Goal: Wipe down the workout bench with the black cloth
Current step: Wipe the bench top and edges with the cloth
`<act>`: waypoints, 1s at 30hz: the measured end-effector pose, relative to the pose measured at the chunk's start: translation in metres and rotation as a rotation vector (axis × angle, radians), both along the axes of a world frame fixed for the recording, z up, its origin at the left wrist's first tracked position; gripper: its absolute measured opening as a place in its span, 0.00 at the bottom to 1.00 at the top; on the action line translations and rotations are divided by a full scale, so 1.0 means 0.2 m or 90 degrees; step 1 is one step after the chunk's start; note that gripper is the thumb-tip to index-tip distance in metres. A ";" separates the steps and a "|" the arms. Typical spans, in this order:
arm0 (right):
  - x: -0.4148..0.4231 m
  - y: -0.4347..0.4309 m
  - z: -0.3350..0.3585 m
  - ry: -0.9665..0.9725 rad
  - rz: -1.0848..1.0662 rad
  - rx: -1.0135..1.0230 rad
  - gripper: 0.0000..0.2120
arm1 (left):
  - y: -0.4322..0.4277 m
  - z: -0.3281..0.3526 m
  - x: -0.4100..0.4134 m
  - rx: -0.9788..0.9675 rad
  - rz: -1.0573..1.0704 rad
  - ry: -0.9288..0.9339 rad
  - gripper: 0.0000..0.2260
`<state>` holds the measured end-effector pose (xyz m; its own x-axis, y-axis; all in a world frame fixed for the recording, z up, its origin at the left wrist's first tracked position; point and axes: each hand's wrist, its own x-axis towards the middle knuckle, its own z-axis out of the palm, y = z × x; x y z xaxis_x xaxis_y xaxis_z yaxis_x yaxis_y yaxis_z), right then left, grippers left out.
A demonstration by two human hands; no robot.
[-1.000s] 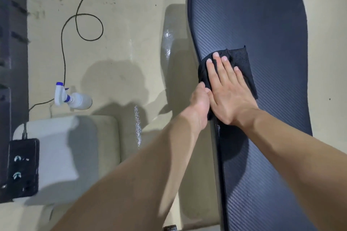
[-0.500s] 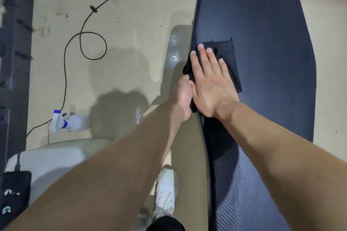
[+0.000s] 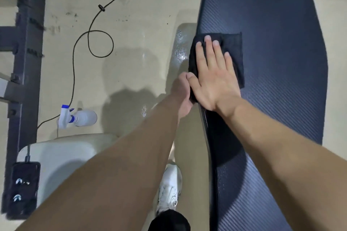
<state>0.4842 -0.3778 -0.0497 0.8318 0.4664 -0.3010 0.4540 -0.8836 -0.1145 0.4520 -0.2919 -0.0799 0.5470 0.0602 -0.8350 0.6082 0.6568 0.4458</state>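
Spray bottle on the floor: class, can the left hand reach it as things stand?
Likely not yet: the left hand grips the black cloth at the bench; the spray bottle lies far off.

The bench point(image 3: 272, 99), a dark ribbed pad, runs down the right of the frame. A black cloth point(image 3: 232, 43) lies flat at its left edge, upper centre. The beige floor point(image 3: 140, 33) at left bears a spray bottle point(image 3: 80, 118) on its side, a looped cable point(image 3: 90, 43) and wet patches point(image 3: 180, 52).

Dim overhead light; glare on wet floor point(image 3: 180, 50); soft arm shadows; wide-angle warp, blurred edges.
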 end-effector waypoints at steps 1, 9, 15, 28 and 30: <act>-0.09 -0.03 0.01 0.007 -0.011 0.002 0.34 | -0.03 0.01 -0.07 0.008 -0.009 0.020 0.12; -0.80 -0.40 0.03 0.035 -0.016 -0.044 0.33 | -0.38 -0.04 -0.82 -0.018 -0.164 0.103 0.19; -0.86 -0.48 0.02 0.037 -0.028 -0.040 0.32 | -0.40 0.04 -0.75 -0.012 -0.066 0.153 0.12; -0.19 -0.15 -0.01 0.033 0.040 0.008 0.34 | -0.11 0.07 -0.13 0.036 -0.002 0.132 0.12; -0.08 -0.08 -0.02 0.028 0.049 0.010 0.35 | -0.05 0.06 -0.03 0.041 0.004 0.114 0.14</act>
